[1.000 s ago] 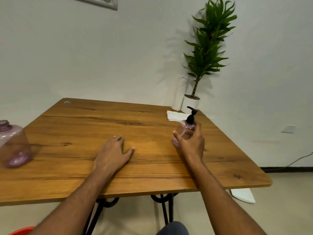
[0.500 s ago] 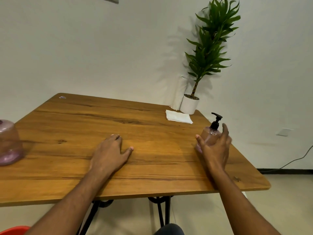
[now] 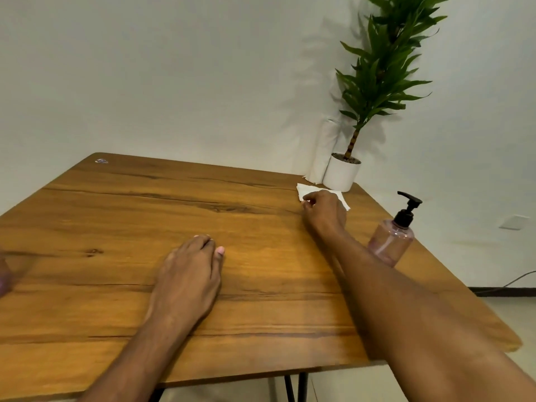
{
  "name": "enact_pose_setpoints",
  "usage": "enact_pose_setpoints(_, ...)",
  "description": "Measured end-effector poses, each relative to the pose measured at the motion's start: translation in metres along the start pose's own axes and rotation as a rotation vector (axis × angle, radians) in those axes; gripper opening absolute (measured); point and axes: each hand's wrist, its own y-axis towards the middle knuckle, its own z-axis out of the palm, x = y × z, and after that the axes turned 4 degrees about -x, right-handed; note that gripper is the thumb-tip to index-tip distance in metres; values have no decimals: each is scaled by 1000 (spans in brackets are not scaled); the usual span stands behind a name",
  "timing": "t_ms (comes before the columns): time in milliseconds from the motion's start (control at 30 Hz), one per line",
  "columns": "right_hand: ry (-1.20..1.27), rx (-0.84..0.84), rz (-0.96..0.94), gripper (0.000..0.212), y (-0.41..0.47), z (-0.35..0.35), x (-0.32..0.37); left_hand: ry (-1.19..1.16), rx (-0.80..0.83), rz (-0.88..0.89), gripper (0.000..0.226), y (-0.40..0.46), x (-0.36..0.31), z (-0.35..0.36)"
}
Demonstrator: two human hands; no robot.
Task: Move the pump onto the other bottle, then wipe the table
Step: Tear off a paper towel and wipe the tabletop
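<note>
A pink see-through bottle (image 3: pixel 392 242) with the black pump (image 3: pixel 407 208) on top stands upright near the right edge of the wooden table (image 3: pixel 145 204), with no hand on it. My right hand (image 3: pixel 324 211) lies at the far right on a folded white paper towel (image 3: pixel 304 191), fingers curled onto it. My left hand (image 3: pixel 188 274) rests flat on the table's middle, holding nothing. Only a blurred pink sliver of the second bottle (image 3: pixel 3 278) shows at the left frame edge.
A white pot (image 3: pixel 341 172) with a tall green plant (image 3: pixel 383 62) stands at the table's far right corner, with a white paper roll (image 3: pixel 324 150) beside it against the wall. A wall socket (image 3: pixel 514 221) and a cable (image 3: pixel 513 282) lie to the right.
My right hand let go of the pump bottle, left it standing near the right edge, and reached forward onto the paper towel. The left hand stayed put. The view shifted right.
</note>
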Motion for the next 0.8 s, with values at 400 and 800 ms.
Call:
enact_pose_setpoints(400, -352, 56, -180, 23, 55, 20, -31, -4, 14, 7, 55, 0, 2, -1)
enact_pose_setpoints(800, -435, 57, -222, 37, 70, 29, -40, 4, 24, 7, 60, 0, 0, -2)
